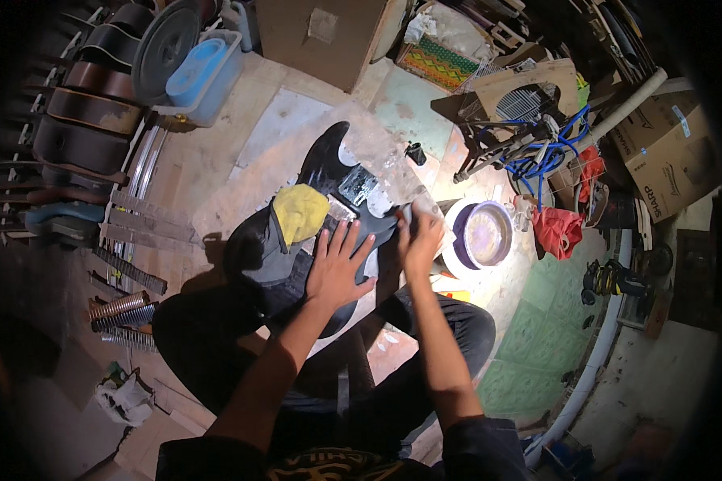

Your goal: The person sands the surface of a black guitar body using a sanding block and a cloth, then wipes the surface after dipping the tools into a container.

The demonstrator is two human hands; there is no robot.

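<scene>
Guitar body (321, 171), apparently, beneath left hand (331, 272)

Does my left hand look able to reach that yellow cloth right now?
Probably yes: the left hand lies spread out close beside the yellow cloth, with nothing visible blocking the way.

Pale work board (364, 123) is carrying the black guitar body (326, 167), which is lying on it. Small black cup (415, 153) is standing at the board's far right edge; can't tell if it's on board or floor. Tiled floor (196, 172) is showing around the board. Brown box (297, 48) is standing on floor, far side. Clear bin (231, 78) is sitting far left. Purple-rimmed basin (483, 234) is sitting right of the board, support hidden.
</scene>
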